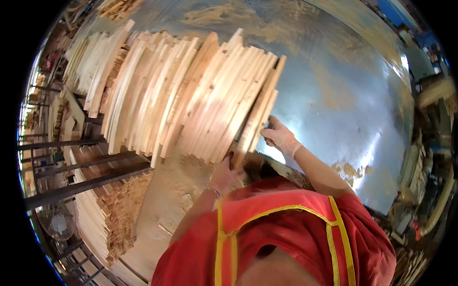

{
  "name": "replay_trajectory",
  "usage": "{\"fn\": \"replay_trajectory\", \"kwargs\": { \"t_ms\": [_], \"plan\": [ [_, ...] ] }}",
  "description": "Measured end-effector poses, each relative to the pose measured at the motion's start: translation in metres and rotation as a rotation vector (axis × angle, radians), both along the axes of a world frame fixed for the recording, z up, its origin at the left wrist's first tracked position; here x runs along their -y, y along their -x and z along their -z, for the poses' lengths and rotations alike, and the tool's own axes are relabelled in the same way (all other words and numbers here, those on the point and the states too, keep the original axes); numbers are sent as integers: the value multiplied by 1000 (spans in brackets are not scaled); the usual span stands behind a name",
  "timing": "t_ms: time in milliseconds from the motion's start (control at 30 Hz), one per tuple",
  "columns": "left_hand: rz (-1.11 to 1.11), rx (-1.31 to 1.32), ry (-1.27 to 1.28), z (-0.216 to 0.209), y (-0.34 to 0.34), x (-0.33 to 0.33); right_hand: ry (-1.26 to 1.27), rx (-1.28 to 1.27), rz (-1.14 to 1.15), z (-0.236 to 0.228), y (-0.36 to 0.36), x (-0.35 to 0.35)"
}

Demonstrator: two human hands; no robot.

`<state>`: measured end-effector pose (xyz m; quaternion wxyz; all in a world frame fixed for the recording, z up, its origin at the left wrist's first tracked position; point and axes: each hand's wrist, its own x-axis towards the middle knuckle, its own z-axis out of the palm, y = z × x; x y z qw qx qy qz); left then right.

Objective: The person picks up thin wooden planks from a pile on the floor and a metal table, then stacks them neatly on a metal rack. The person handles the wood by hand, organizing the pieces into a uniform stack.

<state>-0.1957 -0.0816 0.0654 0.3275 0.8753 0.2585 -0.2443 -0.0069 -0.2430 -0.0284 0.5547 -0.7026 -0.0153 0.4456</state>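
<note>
A long row of pale wooden strips (214, 100) lies side by side on a shiny metal tabletop (334, 109). At the row's right end, a couple of strips (261, 119) stand slightly apart from the others, with a dark gap between. My left hand (225, 175), in a light work glove, is closed at the near end of these strips; its fingers are partly hidden. My right hand (280, 136), gloved too, grips the outer strip's right side near the same end, fingers bent against the wood.
Farther left sits another batch of pale strips (88, 64). Below the table's left side, a big stack of lumber (126, 214) rests by dark metal bars (90, 183). Sawdust (353, 174) patches the tabletop. Hoses and machine parts (436, 200) line the right edge.
</note>
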Motion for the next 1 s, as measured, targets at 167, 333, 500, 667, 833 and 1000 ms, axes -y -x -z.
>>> {"fn": "replay_trajectory", "kwargs": {
  "t_ms": [167,333,500,667,833,1000],
  "plan": [
    [-164,0,268,-17,23,-40,-54,-118,-3,32,-32,2],
    [73,221,-316,46,52,-92,6,-87,-190,-8,-37,-38],
    [275,641,-985,32,17,-158,85,237,-27,18,-112,1],
    [378,397,-647,78,-6,-199,-224,281,354,36,-239,2],
    [461,552,-520,49,-70,-68,-142,231,603,37,-283,-38],
    [246,824,-346,47,-63,-56,-353,274,634,19,-225,-19]
  ]
}}
